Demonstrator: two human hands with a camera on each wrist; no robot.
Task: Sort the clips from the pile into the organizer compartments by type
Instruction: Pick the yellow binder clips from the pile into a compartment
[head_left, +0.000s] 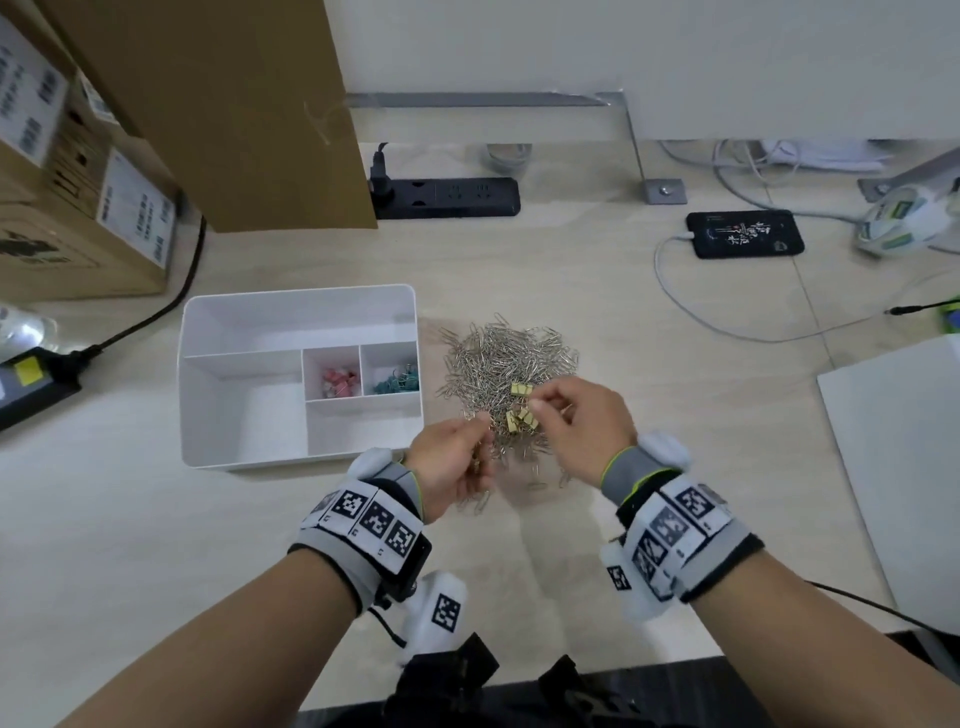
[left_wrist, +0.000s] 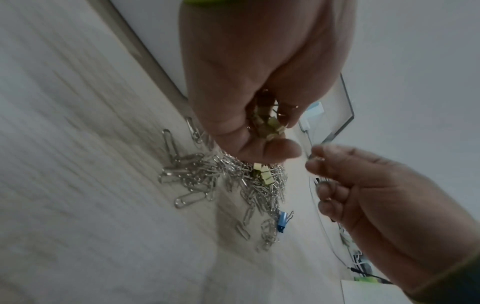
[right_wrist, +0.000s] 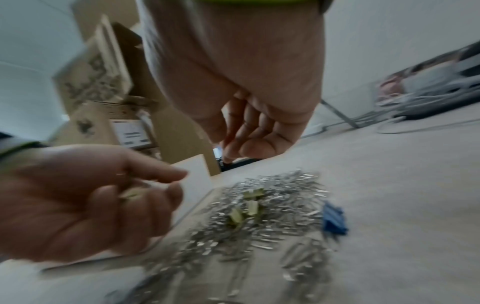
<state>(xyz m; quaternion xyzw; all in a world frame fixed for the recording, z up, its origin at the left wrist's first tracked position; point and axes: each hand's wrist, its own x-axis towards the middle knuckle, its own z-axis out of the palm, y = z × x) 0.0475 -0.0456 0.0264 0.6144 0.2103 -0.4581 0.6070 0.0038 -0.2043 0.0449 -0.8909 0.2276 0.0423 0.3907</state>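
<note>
1. Currently you're on the yellow binder clips — your left hand is curled round a small bunch of them, seen clearly in the left wrist view.
2. Your right hand sits over the near side of the pile, thumb and forefinger pinched together. Whether a clip is between them I cannot tell; the other fingers are loosely curled.
3. A few yellow clips are left on the paper clips, just beside your right fingertips. A blue clip also lies at the pile's edge.
4. The organizer is left of the pile: pink clips in one small compartment, teal clips in the one to its right. The large far, left and near-right compartments look empty.
5. Next move, as I judge it — pick the last yellows, then carry the bunch left to an empty compartment, likely the near-right one.
6. Watch for paper clips snagged on the clip handles; shake them off over the pile.
</note>
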